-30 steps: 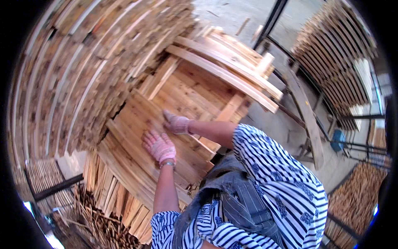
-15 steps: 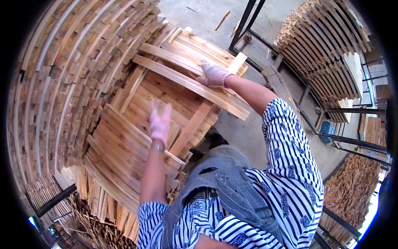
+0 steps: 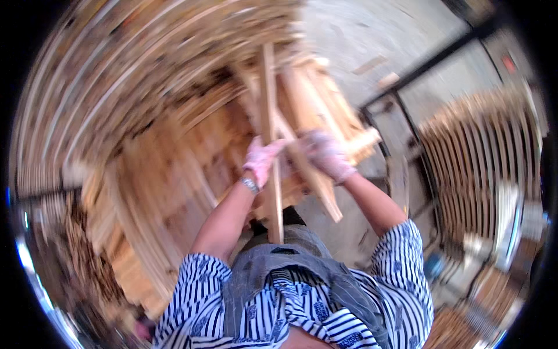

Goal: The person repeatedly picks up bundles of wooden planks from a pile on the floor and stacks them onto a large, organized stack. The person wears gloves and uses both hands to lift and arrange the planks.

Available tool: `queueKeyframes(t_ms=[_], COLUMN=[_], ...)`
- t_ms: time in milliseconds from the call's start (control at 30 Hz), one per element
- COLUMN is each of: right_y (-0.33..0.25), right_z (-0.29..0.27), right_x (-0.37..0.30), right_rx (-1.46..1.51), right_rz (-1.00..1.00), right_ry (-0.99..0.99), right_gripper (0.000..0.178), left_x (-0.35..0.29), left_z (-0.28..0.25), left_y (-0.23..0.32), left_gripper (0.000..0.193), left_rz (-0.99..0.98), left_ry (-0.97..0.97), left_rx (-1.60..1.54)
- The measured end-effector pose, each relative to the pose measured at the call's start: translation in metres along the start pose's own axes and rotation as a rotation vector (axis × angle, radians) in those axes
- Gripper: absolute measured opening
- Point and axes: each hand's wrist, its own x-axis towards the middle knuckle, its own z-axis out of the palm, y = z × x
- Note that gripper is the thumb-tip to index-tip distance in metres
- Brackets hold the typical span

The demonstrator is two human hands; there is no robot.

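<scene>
My left hand (image 3: 263, 160), in a pinkish work glove, is closed around a long narrow wooden slat (image 3: 268, 96) that points from the stacked wall of timber toward my waist. A second wooden slat (image 3: 321, 192) crosses behind it at a slant. My gloved right hand (image 3: 327, 156) is closed on that slanted slat; its fingers are blurred. Beneath both hands lies a pile of flat wooden boards (image 3: 168, 151), partly covered by the slats and smeared by motion.
A tall wall of stacked timber (image 3: 133, 64) rises at the far left. Another slat stack (image 3: 465, 157) stands at the right beside a dark metal frame (image 3: 442, 55). Concrete floor (image 3: 343, 35) shows at the far side, with a few wood scraps on it.
My left hand has moved right from above the boards and taken hold of a slat. Two slats that lay across the pile have swung toward my body. The whole view has turned.
</scene>
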Motion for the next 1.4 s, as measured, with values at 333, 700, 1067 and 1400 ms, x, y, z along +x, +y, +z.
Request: queueKeyframes(t_ms=[333,700,1067,1400], right_y=[0.02,-0.089,-0.171,-0.131], right_z=[0.072,0.104,0.194,0.286], right_x=[0.027,0.046,0.079,0.117], right_rx=[0.254,1.097,0.653,1.511], right_rz=[0.487,0.236,0.132,0.352], right_ry=[-0.129,-0.038,-0.089,-0.451], right_gripper=[0.074,0.051,0.052,0.018], left_x=[-0.001,-0.065,-0.176,-0.144], left_z=[0.032,-0.066,-0.236,-0.242], left_y=[-0.011,0.029,0.048,-0.02], left_gripper=[0.068,0.045,0.097,0.032], left_rz=[-0.122,0.198,-0.095,0.028], left_ry=[0.216,0.536,0.758,1.353], left_rx=[0.004,0.054,0.686,1.715])
